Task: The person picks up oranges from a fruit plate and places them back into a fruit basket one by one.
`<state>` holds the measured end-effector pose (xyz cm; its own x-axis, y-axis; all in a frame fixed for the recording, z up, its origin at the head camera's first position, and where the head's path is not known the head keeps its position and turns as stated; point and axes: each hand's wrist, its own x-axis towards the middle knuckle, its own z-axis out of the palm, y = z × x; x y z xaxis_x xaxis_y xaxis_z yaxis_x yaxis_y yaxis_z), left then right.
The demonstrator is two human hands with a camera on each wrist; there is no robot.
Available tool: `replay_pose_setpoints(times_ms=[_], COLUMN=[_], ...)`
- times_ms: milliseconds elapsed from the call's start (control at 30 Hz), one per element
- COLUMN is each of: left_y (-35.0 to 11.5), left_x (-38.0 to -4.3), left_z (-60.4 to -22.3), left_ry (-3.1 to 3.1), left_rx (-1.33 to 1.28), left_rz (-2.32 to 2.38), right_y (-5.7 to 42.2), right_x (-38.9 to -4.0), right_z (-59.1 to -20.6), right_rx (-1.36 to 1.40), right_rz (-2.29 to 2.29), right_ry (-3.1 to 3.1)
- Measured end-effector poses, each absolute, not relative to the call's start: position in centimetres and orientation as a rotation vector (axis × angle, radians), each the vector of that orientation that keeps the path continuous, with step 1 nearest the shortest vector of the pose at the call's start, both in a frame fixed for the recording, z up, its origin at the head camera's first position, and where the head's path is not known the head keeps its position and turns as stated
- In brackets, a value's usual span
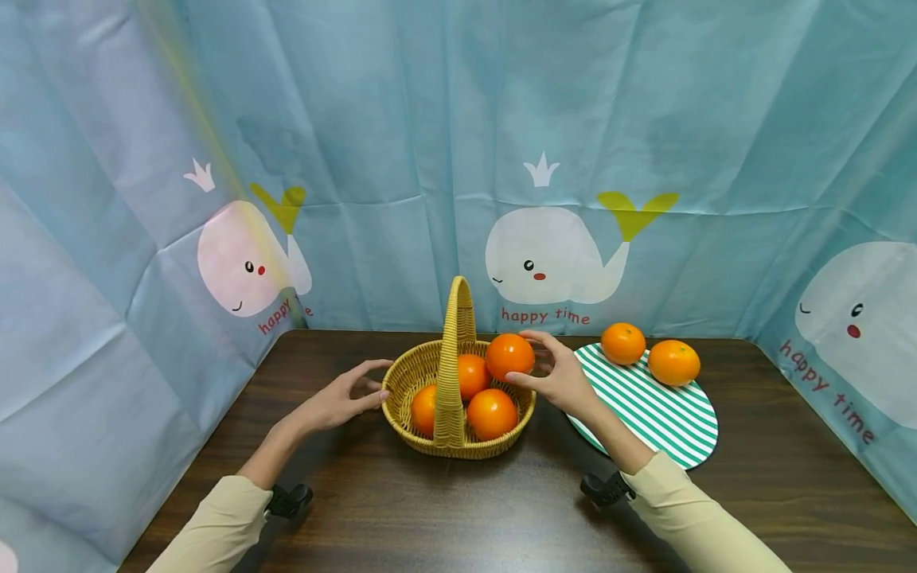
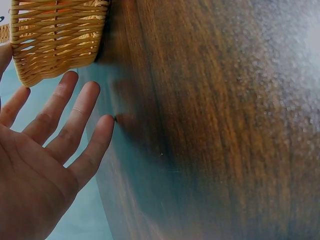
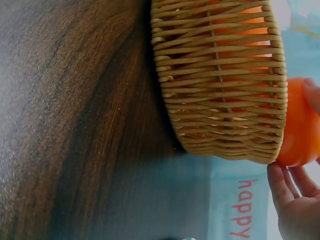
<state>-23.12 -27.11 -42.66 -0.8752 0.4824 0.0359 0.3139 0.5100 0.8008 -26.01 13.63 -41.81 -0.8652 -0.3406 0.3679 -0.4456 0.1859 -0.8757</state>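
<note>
A yellow wicker basket with a tall handle stands at the middle of the table, several oranges inside, including one orange at the front right. My right hand holds another orange between thumb and fingers at the basket's right rim. In the right wrist view this held orange shows beyond the woven wall. At the basket's left end is my left hand, thumb and index fingertips at the rim. The left wrist view shows its fingers spread and fairly straight beside the basket.
On the right lies an oval placemat with green and white stripes. Two oranges rest on it, a left orange and a right orange. A blue whale-print curtain hangs behind the dark wooden table.
</note>
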Motion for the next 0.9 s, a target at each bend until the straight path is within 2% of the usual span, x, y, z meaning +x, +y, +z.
replay_pose_setpoints(times_ms=[233, 500, 900], left_y=[-27.1, -27.2, -27.2], left_x=[-23.1, -23.1, -23.1], left_z=[-42.7, -42.8, -42.9], left_ry=[2.548, 2.563, 2.542], left_rx=[0.686, 0.7, 0.708], left_rz=[1.305, 1.291, 1.316], right_y=[13.3, 15.4, 19.5], right_x=[-24.6, -26.0, -25.8], right_z=[-40.0, -42.3, -42.8], right_rx=[0.839, 0.784, 0.741], right_rz=[1.757, 1.79, 1.721], right_ry=[-2.352, -2.333, -2.34])
